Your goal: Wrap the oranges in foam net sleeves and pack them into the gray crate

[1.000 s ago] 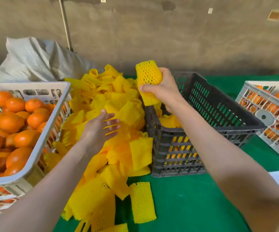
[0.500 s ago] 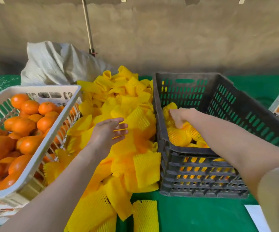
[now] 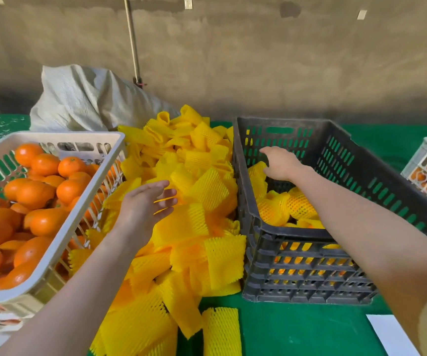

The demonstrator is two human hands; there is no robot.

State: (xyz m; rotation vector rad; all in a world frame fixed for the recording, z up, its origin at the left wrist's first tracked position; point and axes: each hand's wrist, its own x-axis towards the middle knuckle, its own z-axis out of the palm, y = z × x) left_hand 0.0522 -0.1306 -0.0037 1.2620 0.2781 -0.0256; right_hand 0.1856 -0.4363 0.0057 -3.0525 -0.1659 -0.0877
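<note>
Oranges (image 3: 40,191), bare and glossy, fill a white basket (image 3: 61,136) on the green bench (image 3: 297,327) before a drab wall (image 3: 258,60); wrapped ones (image 3: 284,206) lie in the gray crate (image 3: 361,160). The left hand (image 3: 143,204) hovers flat, empty, over yellow sleeves (image 3: 194,191); the right hand (image 3: 281,163), fingers loose and empty, hangs in the crate just above the wrapped ones.

Fruit packing shed, pretty sure: rough concrete wall (image 3: 258,60), green table (image 3: 297,330), white crate (image 3: 53,136) heaped with oranges (image 3: 38,194), foam sleeves (image 3: 207,191) pile, woven sack (image 3: 84,98).
</note>
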